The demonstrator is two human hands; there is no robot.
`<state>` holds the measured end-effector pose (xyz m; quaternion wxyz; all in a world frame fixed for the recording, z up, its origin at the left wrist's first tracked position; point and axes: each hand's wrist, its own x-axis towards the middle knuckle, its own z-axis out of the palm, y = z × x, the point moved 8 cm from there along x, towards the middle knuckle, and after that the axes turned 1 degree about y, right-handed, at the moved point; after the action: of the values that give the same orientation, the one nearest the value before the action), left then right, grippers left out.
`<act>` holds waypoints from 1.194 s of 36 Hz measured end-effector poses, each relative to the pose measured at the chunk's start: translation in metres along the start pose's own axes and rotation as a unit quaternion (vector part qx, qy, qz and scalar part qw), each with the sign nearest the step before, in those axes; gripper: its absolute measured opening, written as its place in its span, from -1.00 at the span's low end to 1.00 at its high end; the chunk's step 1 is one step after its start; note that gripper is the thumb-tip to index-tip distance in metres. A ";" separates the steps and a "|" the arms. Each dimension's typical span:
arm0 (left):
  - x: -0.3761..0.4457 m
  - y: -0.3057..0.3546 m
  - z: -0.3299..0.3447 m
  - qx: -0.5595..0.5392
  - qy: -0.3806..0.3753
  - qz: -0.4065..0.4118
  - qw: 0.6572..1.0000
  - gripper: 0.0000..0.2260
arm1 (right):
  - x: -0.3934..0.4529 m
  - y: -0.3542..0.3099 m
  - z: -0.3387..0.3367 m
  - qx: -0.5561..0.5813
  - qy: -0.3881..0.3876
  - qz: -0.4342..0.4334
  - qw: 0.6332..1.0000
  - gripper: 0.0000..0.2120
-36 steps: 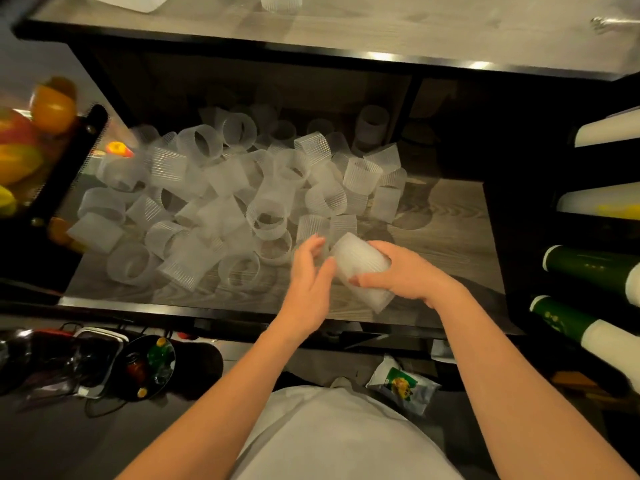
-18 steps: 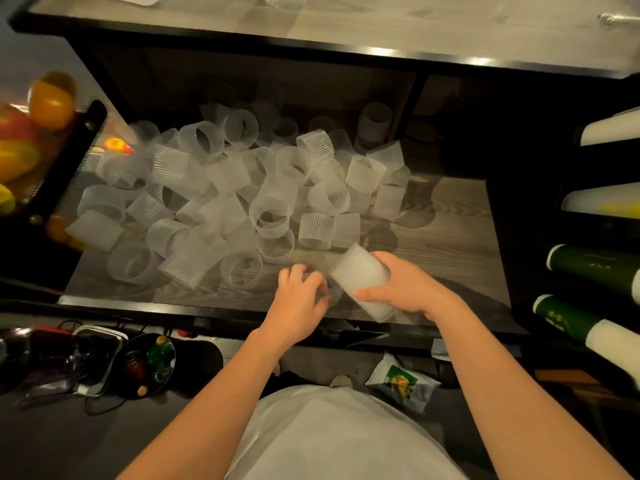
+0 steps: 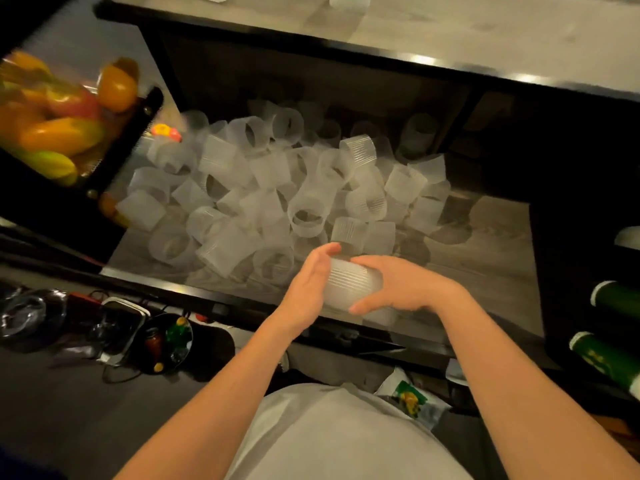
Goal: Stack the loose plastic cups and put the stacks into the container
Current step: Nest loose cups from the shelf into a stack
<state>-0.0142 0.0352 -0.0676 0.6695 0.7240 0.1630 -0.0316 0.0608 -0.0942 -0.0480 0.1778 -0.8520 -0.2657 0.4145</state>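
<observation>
Your right hand has its fingers curled round a short stack of ribbed cups, held above the shelf's front edge. Your left hand lies flat against the stack's left end, fingers straight. The loose cups are heaped across the shelf's left and middle, toward the back.

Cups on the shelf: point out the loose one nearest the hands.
The ribbed cup just beyond the left hand fingertips, at the pile's near edge; the other loose cups lie farther back or off to the side.
</observation>
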 end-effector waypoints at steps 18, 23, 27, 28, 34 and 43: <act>-0.017 -0.054 -0.081 0.455 0.113 -0.038 0.882 -0.90 | 0.034 -0.030 0.014 0.034 0.040 0.029 0.998 -0.14; -0.022 -0.031 -0.090 0.244 0.039 0.009 0.969 -0.63 | 0.041 -0.041 0.003 0.003 0.018 0.024 1.000 -0.16; -0.027 -0.017 -0.104 0.031 0.058 -0.020 0.998 -0.29 | 0.042 -0.052 -0.002 -0.016 -0.033 -0.009 0.999 -0.21; -0.026 -0.012 -0.108 -0.008 0.075 -0.019 0.997 -0.33 | 0.041 -0.056 -0.002 -0.011 -0.051 -0.019 0.998 -0.21; -0.021 0.005 -0.095 -0.095 0.079 -0.015 0.992 -0.71 | 0.037 -0.084 0.008 0.021 -0.074 -0.069 0.995 -0.22; -0.031 -0.063 -0.191 -0.022 0.402 -0.155 0.902 -0.83 | 0.070 -0.096 0.020 0.077 -0.011 -0.006 0.997 -0.19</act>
<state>-0.0939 0.2194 -0.1007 0.5490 0.6262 0.5291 0.1629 0.0515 0.0260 -0.0526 0.2427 -0.8294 -0.2404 0.4420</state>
